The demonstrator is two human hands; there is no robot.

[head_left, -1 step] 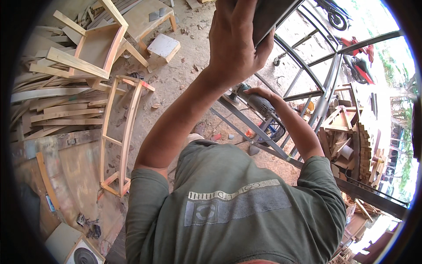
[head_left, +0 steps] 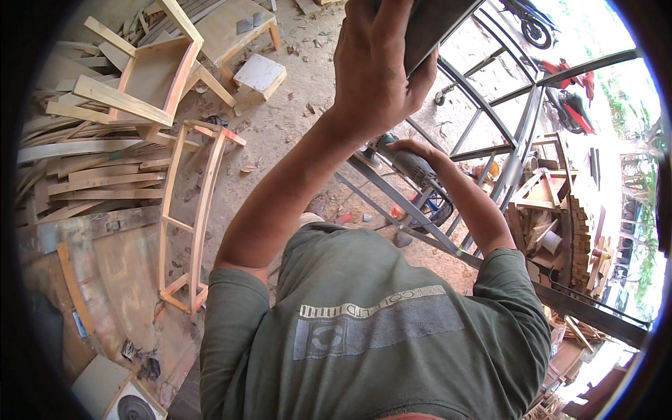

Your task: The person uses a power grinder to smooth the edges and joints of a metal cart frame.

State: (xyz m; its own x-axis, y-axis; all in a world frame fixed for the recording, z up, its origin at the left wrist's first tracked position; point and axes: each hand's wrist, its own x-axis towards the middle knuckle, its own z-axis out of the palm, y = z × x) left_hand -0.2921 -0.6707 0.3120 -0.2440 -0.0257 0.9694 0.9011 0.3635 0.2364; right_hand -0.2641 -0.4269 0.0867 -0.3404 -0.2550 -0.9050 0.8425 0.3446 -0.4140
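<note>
My left hand (head_left: 374,73) is raised at the top of the view, its fingers wrapped round a dark metal bar (head_left: 442,26). The bar's far end runs out of view. Lower and to the right, my right hand (head_left: 422,149) grips the body of an angle grinder (head_left: 407,164), which is grey with a green front part. The grinder lies over the dark metal frame (head_left: 392,187), close below my left wrist. Its disc is mostly hidden, and I cannot tell whether it touches the metal.
Welded bars of the frame reach to the right. On the left stand a narrow wooden frame (head_left: 199,217), an upturned wooden piece (head_left: 150,77) and stacked timber (head_left: 98,178). A white-topped block (head_left: 260,73) sits on the ground. A red motorcycle (head_left: 577,112) stands far right, near a wood pile (head_left: 581,241).
</note>
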